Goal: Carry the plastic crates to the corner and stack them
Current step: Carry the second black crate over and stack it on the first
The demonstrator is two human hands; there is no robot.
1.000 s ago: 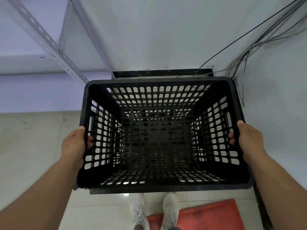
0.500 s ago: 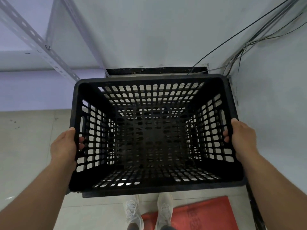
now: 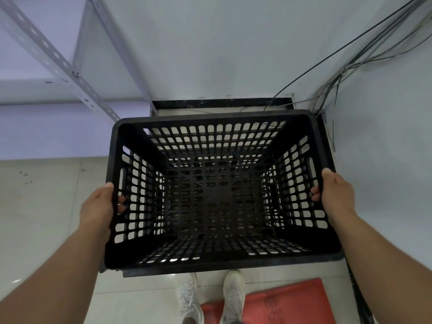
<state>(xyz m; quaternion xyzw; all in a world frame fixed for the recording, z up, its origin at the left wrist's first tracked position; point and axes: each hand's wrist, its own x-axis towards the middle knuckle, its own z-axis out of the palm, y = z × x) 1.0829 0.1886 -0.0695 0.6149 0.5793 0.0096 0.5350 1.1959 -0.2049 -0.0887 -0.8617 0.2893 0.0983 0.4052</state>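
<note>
The black plastic crate [image 3: 222, 195] is held in the air over the corner of the room, open side up and roughly level, directly above the floor tiles [image 3: 42, 218] where the two walls meet. A second edge shows just under its near rim — possibly another crate below it, though the view does not settle this.

Hazards from this position, as a judgement:
- Cable snag. Loose black cables [image 3: 327, 73] run down the right wall to the floor at the crate's far right corner. Lowering the crate tight against that wall could pinch or drag them.
- Frame contact. The perforated metal shelf upright [image 3: 70, 69] slants close to the crate's far left corner; a leftward drift could knock the rim against it.
- Misaligned seating. If a crate does sit below, a tilted descent could catch rim on rim rather than nesting.
- Pinched fingers. Both grips are low on the side walls — fingers through the lattice could be trapped against the wall or a lower rim.

Hand pose: the left hand [image 3: 98, 206] grasps the left side wall, thumb over the rim, fingertips visible through the openings. The right hand [image 3: 334, 195] grips the right side wall likewise. Both forearms reach forward and down, roughly symmetrical. The person's white shoes [image 3: 210, 298] stand just behind the crate, beside a red mat [image 3: 280, 302].
</note>
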